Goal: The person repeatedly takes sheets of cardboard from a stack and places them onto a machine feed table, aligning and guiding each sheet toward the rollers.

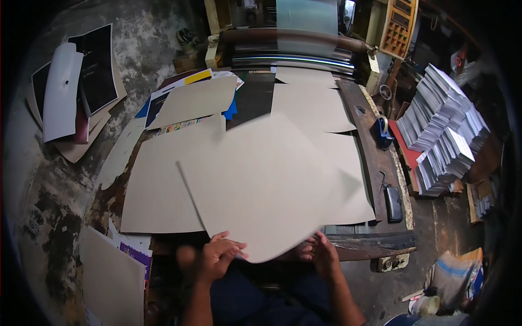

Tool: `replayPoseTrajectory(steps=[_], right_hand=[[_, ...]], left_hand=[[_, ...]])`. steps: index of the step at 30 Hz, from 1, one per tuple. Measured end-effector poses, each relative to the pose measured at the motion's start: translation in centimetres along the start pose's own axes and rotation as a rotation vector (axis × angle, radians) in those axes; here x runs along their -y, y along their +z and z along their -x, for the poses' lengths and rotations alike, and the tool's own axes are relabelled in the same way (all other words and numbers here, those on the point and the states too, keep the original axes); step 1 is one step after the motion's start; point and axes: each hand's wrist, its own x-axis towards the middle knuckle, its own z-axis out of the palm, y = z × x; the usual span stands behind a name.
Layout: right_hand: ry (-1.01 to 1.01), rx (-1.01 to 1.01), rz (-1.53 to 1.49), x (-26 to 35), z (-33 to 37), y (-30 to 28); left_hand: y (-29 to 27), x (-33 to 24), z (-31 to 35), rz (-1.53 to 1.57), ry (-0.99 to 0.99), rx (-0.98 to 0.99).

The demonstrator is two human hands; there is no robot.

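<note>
A person's left hand grasps the near left edge of a large beige sheet spread ahead of both hands, while the right hand is at its near right edge, its grip unclear. Beyond the hands, more beige sheets lie toward a shiny roller.

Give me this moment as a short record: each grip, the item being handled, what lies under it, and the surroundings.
Item: beige sheet, slightly blurred
Left grip: closed on the sheet's near-left edge
Right grip: at its near-right edge; whether closed, cannot tell
Under: similar sheets
Far end: brown roller
Right side: tape dispenser, black case, paper stacks
Floor, left: dark prints
</note>
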Motion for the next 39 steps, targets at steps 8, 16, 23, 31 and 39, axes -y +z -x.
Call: replayPoseTrajectory(steps=[8, 16, 23, 31, 39], right_hand=[[0.248, -0.175, 0.223, -2.2, 4.1, -4.0], [0.29, -0.212, 0.268, -4.1, 10.6, -4.3], [0.356, -0.235, 0.196, -4.8, 13.2, -4.0], [0.305, -0.192, 0.204, -4.3, 12.6, -2.5], [0.166, -0.213, 0.019, -3.4, 6.6, -2.3]], left_hand=[[-2.4, 1.7, -1.7, -0.38, 0.13, -0.069], [-5.2, 5.7, -2.6, -0.474, 0.027, -0.203], [-5.6, 6.3, -2.6, -0.306, -0.06, -0.245], [-5.0, 6.5, -2.4, -0.407, -0.115, -0.348], [-3.1, 5.6, -1.7, -0.471, -0.094, -0.448]])
